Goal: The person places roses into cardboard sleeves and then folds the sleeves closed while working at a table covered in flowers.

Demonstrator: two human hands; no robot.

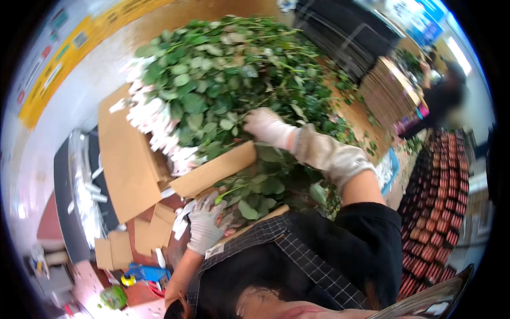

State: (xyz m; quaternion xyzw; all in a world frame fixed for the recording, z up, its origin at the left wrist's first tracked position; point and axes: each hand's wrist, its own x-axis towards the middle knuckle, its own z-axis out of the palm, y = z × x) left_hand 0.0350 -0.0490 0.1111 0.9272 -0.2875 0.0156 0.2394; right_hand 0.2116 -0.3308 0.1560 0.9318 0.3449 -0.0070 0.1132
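A large heap of cut leafy stems (223, 79), apparently roses, covers the worktable. White-wrapped flower heads (147, 111) line its left side. My right hand (267, 127), in a pale glove with a beige oversleeve, reaches into the near side of the heap; its fingertips are blurred among leaves, and I cannot tell what they grip. Nearer my body, a second lot of leafy stems (255, 187) lies behind a corrugated cardboard flap (215, 169). My left hand (205, 223), in a ribbed light glove, rests at the left end of these stems with its fingers apart.
An open cardboard sheet (123, 159) and small cardboard pieces (153, 227) lie to the left. Beside them are a blue tool (147, 273) and green tape roll (113, 297). At right are stacked cardboard (388, 93), a blue basket (388, 169) and another person (446, 95).
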